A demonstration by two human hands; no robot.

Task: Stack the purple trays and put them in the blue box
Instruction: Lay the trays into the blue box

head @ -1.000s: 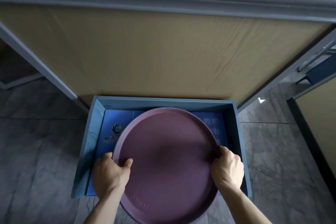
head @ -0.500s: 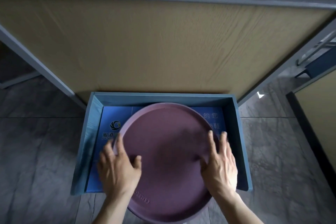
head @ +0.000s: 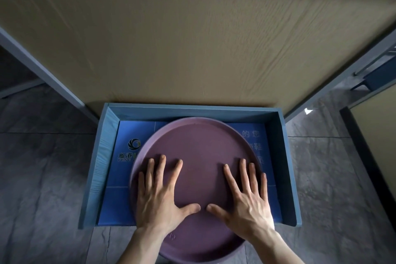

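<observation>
A round purple tray [head: 199, 146] lies in the blue box [head: 278, 148], its far rim near the box's back wall and its near part sticking out past the open front edge. I cannot tell whether more trays lie under it. My left hand [head: 159, 195] rests flat on the tray's left half, fingers spread. My right hand [head: 246, 197] lies flat on the right half, fingers spread too. The two thumbs nearly meet in the middle. Neither hand holds anything.
The blue box sits on a grey tiled floor [head: 42, 178], pushed against a tall wooden panel [head: 192, 38] with grey frame bars [head: 42, 70] on both sides. White lettering and a logo [head: 134, 143] show on the box bottom. Another panel edge [head: 372, 126] stands at right.
My hands let go of the tray's rim and moved inward onto its flat surface, palms down. The tray slid farther into the box toward the back wall.
</observation>
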